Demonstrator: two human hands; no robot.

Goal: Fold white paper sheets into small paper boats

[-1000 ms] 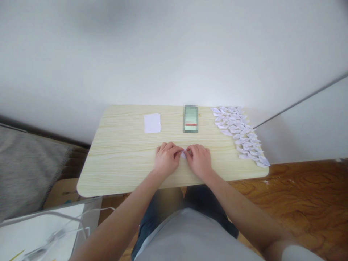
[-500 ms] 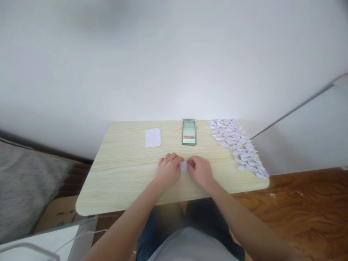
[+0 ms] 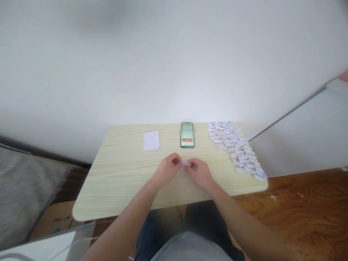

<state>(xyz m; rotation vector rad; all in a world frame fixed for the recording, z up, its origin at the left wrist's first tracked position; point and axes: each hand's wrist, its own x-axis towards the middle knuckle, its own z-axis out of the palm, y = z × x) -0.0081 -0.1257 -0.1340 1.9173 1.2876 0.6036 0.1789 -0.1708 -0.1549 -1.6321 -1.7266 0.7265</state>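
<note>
A small folded piece of white paper is pinched between my two hands above the front half of the table. My left hand is closed, with thumb and forefinger on the paper's left end. From the other side my right hand grips the right end, fingers curled in. The fingertips cover part of the paper, so its exact shape is hard to make out. Beyond my left hand lies a stack of square white paper sheets. Rows of several folded white paper pieces cover the table's right side.
A phone with a lit, blurred screen lies behind my hands on the pale wooden table. The white wall rises at the table's back edge. Grey fabric and a white surface with a cable are at lower left.
My left hand has gone from lying over the paper, fingers forward, to a curled pinch at its end. The paper now looks narrower. The view has shifted slightly.
</note>
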